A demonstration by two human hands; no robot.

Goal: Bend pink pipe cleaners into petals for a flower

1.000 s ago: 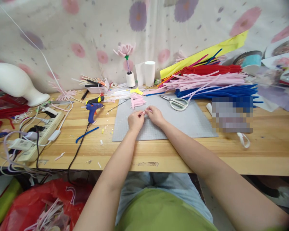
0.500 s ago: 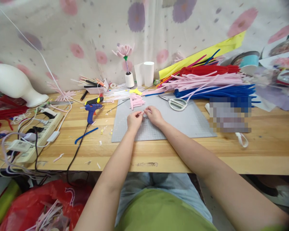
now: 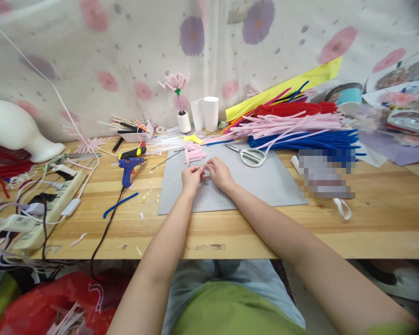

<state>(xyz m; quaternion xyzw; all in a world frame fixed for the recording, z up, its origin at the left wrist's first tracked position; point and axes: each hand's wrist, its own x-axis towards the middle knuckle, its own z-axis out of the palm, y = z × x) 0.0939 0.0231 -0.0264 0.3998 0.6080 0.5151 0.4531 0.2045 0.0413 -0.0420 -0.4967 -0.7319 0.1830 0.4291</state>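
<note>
A small pale piece (image 3: 204, 173) is pinched between two hands over the grey cutting mat (image 3: 265, 186).

Two hands, one mat, one pair of scissors (image 3: 248, 155) and one blue glue gun (image 3: 128, 165) are counted. The piece is held above the mat's far half, between the fingertips of both hands; its shape cannot be told. The left hand (image 3: 191, 178) and the right hand (image 3: 219, 172) are met thumb to thumb, fingers narrowly closed on the piece, wrists low over the mat and forearms angled inward. A heap of short pink pieces (image 3: 194, 153) is seen on the mat's far edge, the scissors to its right, and the glue gun left of the mat.
</note>
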